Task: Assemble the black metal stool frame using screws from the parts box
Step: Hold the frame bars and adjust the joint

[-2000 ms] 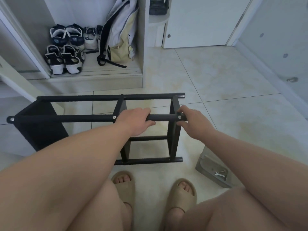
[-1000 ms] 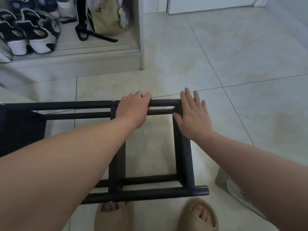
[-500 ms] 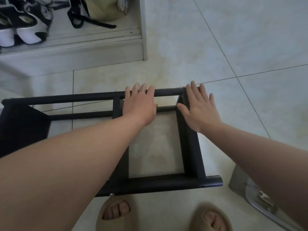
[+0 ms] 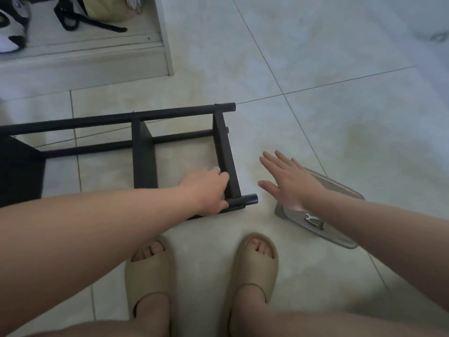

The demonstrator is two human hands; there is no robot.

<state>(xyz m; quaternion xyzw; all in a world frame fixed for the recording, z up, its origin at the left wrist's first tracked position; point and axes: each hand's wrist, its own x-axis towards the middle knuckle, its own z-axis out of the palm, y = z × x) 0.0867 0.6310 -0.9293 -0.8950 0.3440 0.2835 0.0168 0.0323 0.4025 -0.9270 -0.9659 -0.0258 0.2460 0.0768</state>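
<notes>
At frame centre: stool frame (image 4: 144, 154) on floor (image 4: 315, 105), left hand (image 4: 206, 188) gripping its near corner; right hand (image 4: 291, 186) spread, empty, over parts box (image 4: 340, 189).

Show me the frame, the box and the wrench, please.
frame (image 4: 223, 144): head view, its right-hand bar.
box (image 4: 340, 187): head view, far rim.
wrench (image 4: 311, 217): head view, its middle.

You are looking down at a black stool frame (image 4: 143, 154) on pale cream tiles (image 4: 315, 105) showing yellowish mottling and thin dark grout lines. You are wearing beige slides (image 4: 150, 273). The parts box (image 4: 345, 190) is showing grey, its wrench (image 4: 311, 217) silver.
</notes>
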